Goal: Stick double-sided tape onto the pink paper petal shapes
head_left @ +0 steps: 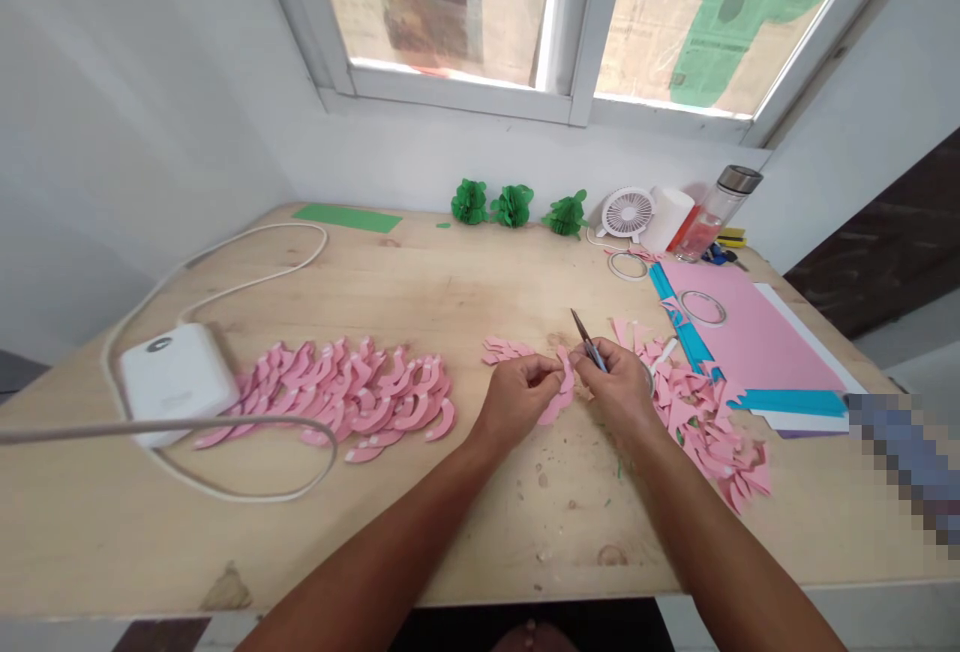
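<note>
In the middle of the wooden table, my left hand [514,400] pinches a wavy strip of pink paper [559,400] between thumb and fingertips. Close against it on the right, my right hand [619,388] is closed around a pair of scissors [589,340], blades pointing up and to the left. Its thumb and finger are at the strip's upper end. Small pink paper pieces [504,350] lie just beyond my left hand. Overlapping rows of curved pink strips [401,397] with whitish ends spread out to the left. Beside my right hand is a heap of pink paper scraps [701,432].
A white box-shaped device [176,377] with a looping cable sits at left. Three green paper ornaments [513,205], a small fan [628,212] and a glass bottle [712,217] stand along the back. Pink sheets [757,332] and a tape roll [703,308] lie at right.
</note>
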The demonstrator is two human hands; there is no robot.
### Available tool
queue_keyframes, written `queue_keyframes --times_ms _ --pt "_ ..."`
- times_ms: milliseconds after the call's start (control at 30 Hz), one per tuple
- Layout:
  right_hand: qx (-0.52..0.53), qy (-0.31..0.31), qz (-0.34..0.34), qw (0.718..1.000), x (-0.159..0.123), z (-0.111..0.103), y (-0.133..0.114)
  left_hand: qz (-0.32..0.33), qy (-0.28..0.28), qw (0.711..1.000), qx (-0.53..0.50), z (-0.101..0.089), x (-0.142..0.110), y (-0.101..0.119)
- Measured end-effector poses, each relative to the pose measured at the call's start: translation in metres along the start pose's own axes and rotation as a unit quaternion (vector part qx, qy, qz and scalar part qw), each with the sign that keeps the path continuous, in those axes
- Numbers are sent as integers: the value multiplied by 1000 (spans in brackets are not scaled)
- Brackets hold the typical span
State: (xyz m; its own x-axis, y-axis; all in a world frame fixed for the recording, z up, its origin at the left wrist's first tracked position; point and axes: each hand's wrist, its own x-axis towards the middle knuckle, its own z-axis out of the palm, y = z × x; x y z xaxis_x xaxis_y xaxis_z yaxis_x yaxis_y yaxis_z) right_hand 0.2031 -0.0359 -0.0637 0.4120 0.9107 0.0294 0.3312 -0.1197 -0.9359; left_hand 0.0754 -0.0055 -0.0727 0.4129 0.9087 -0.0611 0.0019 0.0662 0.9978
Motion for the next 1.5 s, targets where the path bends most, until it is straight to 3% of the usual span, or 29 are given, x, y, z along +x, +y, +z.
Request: queue_keyframes --times_ms 167,333,600,767,967,1133,1300,1500 --pt "-34 20 -5 999 -1 0 -2 20 -18 999 26 0 1 -5" --pt "3 -8 1 1000 -2 0 -3 25 -16 999 42 -1 2 -8" --pt "13 -9 -6 1000 -1 1 -1 22 -16 1000 -8 1 1 -8" --pt "10 10 -14 1000 -1 0 0 71 8 997 14 0 -2 -6" --pt "4 19 -42 999 1 0 2 119 -17 989 91 -2 -4 -3" --pt "-76 55 -90 992 -3 0 1 98 43 992 73 -4 1 -7" --pt "-198 61 -161 965 -9 -1 -6 72 103 992 15 -9 6 -6" --pt "-238 45 -205 948 -10 -1 -6 42 115 991 -51 -11 5 2"
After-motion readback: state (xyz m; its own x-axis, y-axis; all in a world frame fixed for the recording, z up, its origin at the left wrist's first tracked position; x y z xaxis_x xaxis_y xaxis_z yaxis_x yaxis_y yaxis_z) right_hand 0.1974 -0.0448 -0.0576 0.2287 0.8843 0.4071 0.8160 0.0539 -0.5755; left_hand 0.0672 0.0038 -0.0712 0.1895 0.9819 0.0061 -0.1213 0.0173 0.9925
